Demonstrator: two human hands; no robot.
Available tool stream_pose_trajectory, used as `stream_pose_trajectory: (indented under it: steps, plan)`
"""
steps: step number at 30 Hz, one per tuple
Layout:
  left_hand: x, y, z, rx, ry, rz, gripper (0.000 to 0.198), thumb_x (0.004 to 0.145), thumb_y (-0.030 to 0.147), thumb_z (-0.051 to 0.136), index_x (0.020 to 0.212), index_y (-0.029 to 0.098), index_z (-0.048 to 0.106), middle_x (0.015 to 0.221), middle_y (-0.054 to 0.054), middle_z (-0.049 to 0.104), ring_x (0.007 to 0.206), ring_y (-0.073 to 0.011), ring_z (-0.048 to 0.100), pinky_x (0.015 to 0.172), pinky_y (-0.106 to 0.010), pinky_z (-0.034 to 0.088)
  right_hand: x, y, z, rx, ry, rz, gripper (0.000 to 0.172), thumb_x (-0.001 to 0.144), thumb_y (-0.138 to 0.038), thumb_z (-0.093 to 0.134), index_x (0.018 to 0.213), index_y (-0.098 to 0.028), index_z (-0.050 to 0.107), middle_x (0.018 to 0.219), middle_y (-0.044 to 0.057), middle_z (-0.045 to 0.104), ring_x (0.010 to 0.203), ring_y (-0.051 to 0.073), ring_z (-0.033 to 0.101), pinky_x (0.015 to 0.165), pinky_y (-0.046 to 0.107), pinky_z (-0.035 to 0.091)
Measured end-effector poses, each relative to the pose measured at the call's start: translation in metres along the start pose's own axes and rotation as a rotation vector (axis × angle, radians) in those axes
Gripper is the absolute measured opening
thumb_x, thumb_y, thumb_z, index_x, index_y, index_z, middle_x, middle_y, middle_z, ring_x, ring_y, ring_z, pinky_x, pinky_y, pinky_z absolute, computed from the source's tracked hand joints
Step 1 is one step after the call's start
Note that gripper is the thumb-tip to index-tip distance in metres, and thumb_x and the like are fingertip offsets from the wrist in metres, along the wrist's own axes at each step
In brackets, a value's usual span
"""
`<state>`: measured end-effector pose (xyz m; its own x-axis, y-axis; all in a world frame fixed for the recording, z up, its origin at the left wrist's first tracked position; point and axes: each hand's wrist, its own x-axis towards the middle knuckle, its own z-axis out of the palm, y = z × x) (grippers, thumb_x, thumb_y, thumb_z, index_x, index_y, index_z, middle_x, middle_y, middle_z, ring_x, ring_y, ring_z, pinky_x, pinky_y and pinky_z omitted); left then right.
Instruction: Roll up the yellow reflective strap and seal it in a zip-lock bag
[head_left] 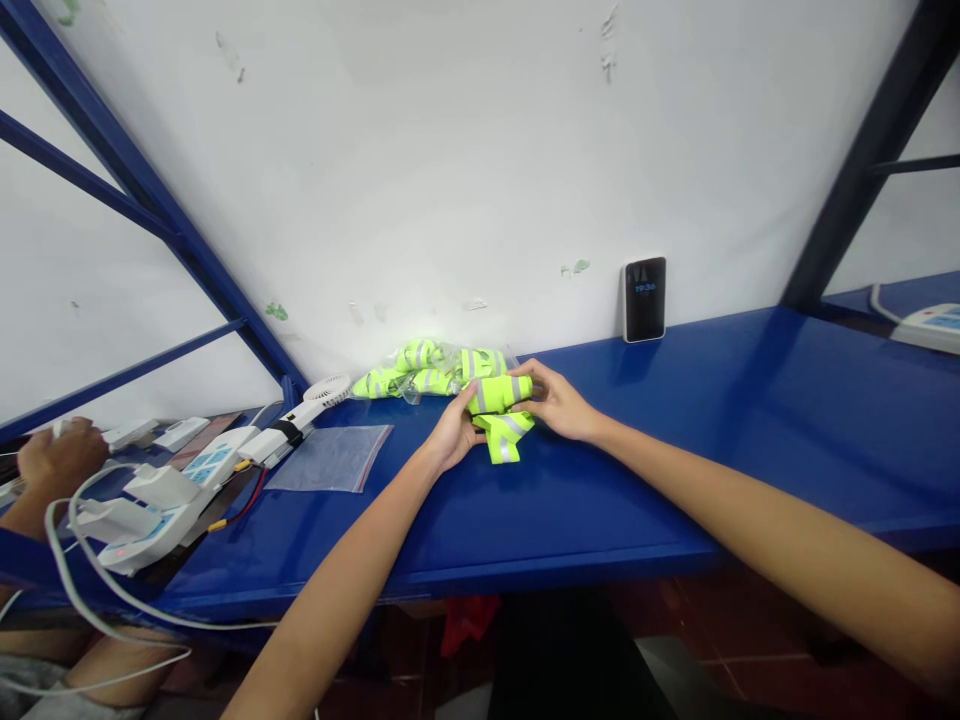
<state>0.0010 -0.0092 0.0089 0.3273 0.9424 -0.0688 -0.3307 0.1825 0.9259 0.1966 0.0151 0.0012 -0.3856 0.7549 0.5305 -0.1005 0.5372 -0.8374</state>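
Both my hands meet over a neon yellow reflective band (501, 412) with grey stripes, near the back of the blue shelf (675, 450). My left hand (454, 432) grips its left end with fingers curled round the rolled part. My right hand (559, 402) pinches its right end, and a loose tail hangs down onto the shelf between them. Just behind lies a pile of similar yellow bands (424, 368) in clear plastic bags against the white wall.
An empty clear zip bag (330, 458) lies flat to the left. A white handheld fan (311, 405), power strips (161, 505) and white cables crowd the left end, where another person's hand (56, 462) rests. A small black device (644, 299) leans on the wall. Blue rack posts stand at both sides.
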Motion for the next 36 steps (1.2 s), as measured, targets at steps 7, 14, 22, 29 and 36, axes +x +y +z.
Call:
stream_pose_trajectory:
  steps: [7, 14, 22, 29, 36]
  plan:
    - [0.002, -0.001, -0.003, -0.034, -0.002, 0.007, 0.04, 0.078, 0.036, 0.065, 0.112, 0.015, 0.061, 0.11, -0.011, 0.068, 0.104, -0.0281, 0.062, 0.093, -0.045, 0.049, -0.001, -0.009, -0.003, 0.148, 0.02, 0.17, 0.026, 0.066, -0.013, 0.056, 0.088, -0.021, 0.068, 0.119, 0.004, 0.063, 0.109, 0.026, 0.059, 0.086, 0.038, 0.049]
    - [0.003, 0.002, -0.005, -0.179, -0.031, 0.21, 0.064, 0.071, 0.014, 0.068, 0.132, 0.021, 0.048, 0.124, -0.009, 0.061, 0.116, -0.0256, 0.056, 0.104, -0.045, 0.039, -0.001, -0.015, 0.003, 0.064, 0.065, 0.082, 0.012, 0.073, -0.027, 0.071, 0.082, -0.021, 0.075, 0.131, 0.009, 0.058, 0.124, 0.027, 0.052, 0.104, 0.043, 0.038]
    - [-0.005, 0.005, -0.003, -0.078, -0.111, 0.147, 0.09, 0.068, 0.007, 0.068, 0.145, 0.034, 0.03, 0.138, -0.007, 0.051, 0.123, -0.0283, 0.052, 0.104, -0.053, 0.038, -0.004, -0.018, 0.005, -0.104, 0.095, 0.088, 0.043, 0.068, -0.019, 0.07, 0.111, -0.023, 0.061, 0.147, 0.008, 0.038, 0.138, 0.028, 0.033, 0.109, 0.046, 0.032]
    - [-0.001, 0.001, -0.002, 0.052, -0.065, 0.263, 0.1, 0.058, 0.006, 0.076, 0.144, 0.033, 0.033, 0.136, -0.006, 0.052, 0.126, -0.0271, 0.049, 0.104, -0.041, 0.041, -0.003, -0.021, 0.013, 0.312, 0.043, 0.549, 0.07, 0.076, -0.035, 0.072, 0.136, -0.029, 0.035, 0.127, 0.009, 0.058, 0.105, 0.026, 0.063, 0.081, 0.042, 0.058]
    - [0.002, -0.003, -0.006, 0.065, -0.029, 0.195, 0.104, 0.057, 0.005, 0.077, 0.145, 0.031, 0.03, 0.138, -0.008, 0.051, 0.123, -0.0242, 0.051, 0.101, -0.037, 0.044, -0.001, -0.013, 0.011, 0.417, 0.103, 0.572, 0.055, 0.07, -0.022, 0.078, 0.119, -0.022, 0.052, 0.117, 0.009, 0.065, 0.098, 0.023, 0.067, 0.08, 0.035, 0.06]
